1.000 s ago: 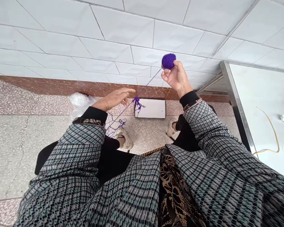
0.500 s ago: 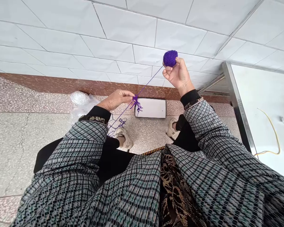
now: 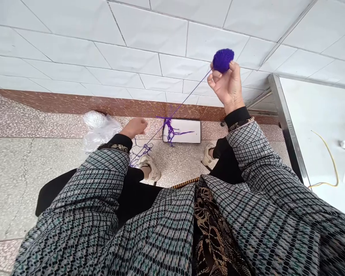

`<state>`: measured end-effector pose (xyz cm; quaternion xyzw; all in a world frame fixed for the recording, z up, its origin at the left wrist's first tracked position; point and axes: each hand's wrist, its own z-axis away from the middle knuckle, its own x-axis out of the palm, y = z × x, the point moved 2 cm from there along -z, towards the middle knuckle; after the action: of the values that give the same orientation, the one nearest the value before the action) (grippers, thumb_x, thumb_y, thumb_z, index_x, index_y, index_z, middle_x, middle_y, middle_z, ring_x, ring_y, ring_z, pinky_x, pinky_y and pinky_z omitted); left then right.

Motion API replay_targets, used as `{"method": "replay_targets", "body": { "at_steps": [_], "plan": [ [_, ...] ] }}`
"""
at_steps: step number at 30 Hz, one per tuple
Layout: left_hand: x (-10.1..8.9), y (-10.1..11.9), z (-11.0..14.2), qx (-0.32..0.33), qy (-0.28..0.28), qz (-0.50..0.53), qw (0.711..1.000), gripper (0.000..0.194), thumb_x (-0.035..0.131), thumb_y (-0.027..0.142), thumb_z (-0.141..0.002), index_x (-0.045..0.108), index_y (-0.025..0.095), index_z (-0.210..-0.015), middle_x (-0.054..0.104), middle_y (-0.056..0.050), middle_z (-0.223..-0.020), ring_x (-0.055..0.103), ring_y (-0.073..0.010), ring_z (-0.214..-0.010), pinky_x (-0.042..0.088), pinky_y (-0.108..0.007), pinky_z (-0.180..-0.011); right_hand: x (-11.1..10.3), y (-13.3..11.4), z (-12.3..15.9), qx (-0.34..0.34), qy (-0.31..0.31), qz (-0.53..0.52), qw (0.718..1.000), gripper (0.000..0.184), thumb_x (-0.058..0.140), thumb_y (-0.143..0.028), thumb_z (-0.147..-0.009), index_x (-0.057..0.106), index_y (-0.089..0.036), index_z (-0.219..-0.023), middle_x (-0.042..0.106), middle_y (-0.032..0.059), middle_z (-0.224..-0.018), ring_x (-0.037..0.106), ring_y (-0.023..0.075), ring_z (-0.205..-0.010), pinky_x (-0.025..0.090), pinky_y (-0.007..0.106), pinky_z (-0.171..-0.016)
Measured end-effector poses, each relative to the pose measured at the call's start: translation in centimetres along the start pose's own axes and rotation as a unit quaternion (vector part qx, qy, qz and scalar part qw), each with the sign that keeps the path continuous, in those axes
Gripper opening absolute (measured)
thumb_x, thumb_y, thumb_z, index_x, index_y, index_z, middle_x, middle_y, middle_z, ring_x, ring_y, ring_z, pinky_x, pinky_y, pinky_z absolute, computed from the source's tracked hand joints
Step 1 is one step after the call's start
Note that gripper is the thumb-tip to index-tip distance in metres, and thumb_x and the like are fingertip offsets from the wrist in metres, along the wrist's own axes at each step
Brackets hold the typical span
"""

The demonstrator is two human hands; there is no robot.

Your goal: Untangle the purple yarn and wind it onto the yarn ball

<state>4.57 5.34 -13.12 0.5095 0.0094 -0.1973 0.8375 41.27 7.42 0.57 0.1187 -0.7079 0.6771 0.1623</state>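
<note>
My right hand (image 3: pixel 225 86) is raised in front of the wall, its fingers closed round a ball of purple yarn (image 3: pixel 223 60). From the ball a taut strand (image 3: pixel 194 90) slopes down to the left. Partway along it hangs a purple yarn tangle (image 3: pixel 169 129), in front of a white-topped box and blurred by motion. My left hand (image 3: pixel 135 127) is to the left of this tangle, apart from it, with curled fingers and nothing visible in them. Below that hand the strand runs on to loose purple yarn (image 3: pixel 140 151) on the floor by my left shoe.
The shallow box (image 3: pixel 186 131) with dark edges lies on the floor between my shoes and the wall. A white yarn ball (image 3: pixel 94 119) and a clear plastic bag (image 3: pixel 100 136) sit at left. A white table (image 3: pixel 313 111) with a metal edge stands at right.
My right hand has moved up and to the right with the yarn ball. My left hand has let go of the tangle and drawn back left; the tangle now swings on the strand.
</note>
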Motion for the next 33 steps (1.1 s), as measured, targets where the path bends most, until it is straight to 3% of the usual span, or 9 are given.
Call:
{"method": "replay_targets", "body": {
  "at_steps": [5,10,13,17,20,22,25,29,33],
  "plan": [
    [2.1,2.8,1.7,0.062,-0.029,-0.033,0.997,0.01,0.072,0.017,-0.092,0.079,0.017,-0.098,0.082,-0.008,-0.101,0.067,-0.0116,-0.06,0.06,-0.027,-0.069,-1.5,-0.2,-1.1,-0.008,0.137,-0.155,0.978,0.018,0.07,-0.04,-0.085,0.059,-0.031,-0.095,0.068,-0.0069,-0.089,0.053,0.0124,-0.073,0.068,0.031,-0.098],
    [2.0,3.7,2.0,0.085,-0.068,-0.137,0.985,0.013,0.072,0.026,-0.093,0.083,0.018,-0.096,0.082,-0.008,-0.091,0.074,-0.0202,-0.073,0.064,-0.037,-0.085,-1.1,-0.6,-1.1,0.028,0.21,-0.115,0.971,0.021,0.072,-0.042,-0.099,0.054,-0.032,-0.094,0.063,-0.0076,-0.079,0.054,0.0148,-0.066,0.069,0.029,-0.077],
    [1.1,4.2,1.9,0.157,-0.033,-0.13,0.978,0.035,0.076,0.032,-0.091,0.084,0.017,-0.121,0.085,-0.015,-0.125,0.079,-0.0327,-0.119,0.059,-0.051,-0.117,0.9,0.6,-0.2,0.09,0.165,-0.071,0.98,0.016,0.065,-0.031,-0.111,0.055,-0.027,-0.099,0.06,-0.007,-0.077,0.05,0.0103,-0.06,0.056,0.019,-0.06],
    [2.9,6.0,2.3,0.259,-0.093,0.04,0.961,0.079,0.078,0.034,-0.087,0.063,0.02,-0.164,0.059,-0.016,-0.174,0.048,-0.0391,-0.167,0.038,-0.06,-0.139,4.6,4.0,1.6,0.161,-0.038,0.004,0.986,0.033,0.087,-0.032,-0.097,0.056,-0.022,-0.103,0.065,-0.005,-0.085,0.05,0.007,-0.063,0.05,0.019,-0.06],
    [5.3,7.0,2.7,0.274,-0.125,0.135,0.944,0.072,0.077,0.03,-0.088,0.067,0.021,-0.158,0.071,-0.016,-0.156,0.066,-0.035,-0.148,0.051,-0.053,-0.128,6.4,6.8,2.6,0.17,-0.177,0.043,0.969,0.05,0.097,-0.042,-0.086,0.061,-0.021,-0.114,0.068,-0.0027,-0.091,0.057,0.009,-0.069,0.053,0.021,-0.063],
    [6.3,7.2,3.1,0.247,-0.127,0.153,0.948,0.049,0.073,0.031,-0.095,0.075,0.017,-0.142,0.08,-0.013,-0.117,0.078,-0.0259,-0.104,0.064,-0.043,-0.101,6.7,8.3,2.5,0.154,-0.199,0.068,0.966,0.051,0.092,-0.045,-0.091,0.061,-0.021,-0.123,0.066,-0.0027,-0.091,0.062,0.0105,-0.072,0.055,0.021,-0.065],
    [6.6,7.2,4.0,0.212,-0.116,0.099,0.965,0.023,0.068,0.032,-0.102,0.079,0.014,-0.109,0.056,0.0,-0.068,0.05,-0.0127,-0.057,0.05,-0.028,-0.063,6.1,9.7,1.5,0.109,-0.157,0.133,0.973,0.045,0.082,-0.041,-0.098,0.057,-0.021,-0.13,0.065,-0.0018,-0.097,0.064,0.0112,-0.077,0.056,0.022,-0.069],
    [5.8,8.0,5.1,0.243,-0.115,-0.054,0.962,0.018,0.068,0.026,-0.099,0.077,0.015,-0.089,0.047,0.003,-0.061,0.04,-0.0109,-0.056,0.031,-0.024,-0.057,4.9,9.7,0.9,0.038,-0.106,0.326,0.939,0.037,0.076,-0.018,-0.093,0.057,-0.019,-0.124,0.065,0.0003,-0.105,0.063,0.0131,-0.089,0.056,0.023,-0.077],
    [4.4,8.2,4.2,0.256,-0.092,-0.069,0.96,0.016,0.067,0.02,-0.095,0.074,0.017,-0.081,0.056,0.0,-0.066,0.045,-0.0123,-0.06,0.035,-0.026,-0.061,4.7,9.4,2.7,0.188,-0.353,0.368,0.84,0.036,0.08,-0.009,-0.082,0.065,-0.017,-0.114,0.066,-0.0008,-0.09,0.058,0.0117,-0.075,0.05,0.021,-0.065]
  ]
}}
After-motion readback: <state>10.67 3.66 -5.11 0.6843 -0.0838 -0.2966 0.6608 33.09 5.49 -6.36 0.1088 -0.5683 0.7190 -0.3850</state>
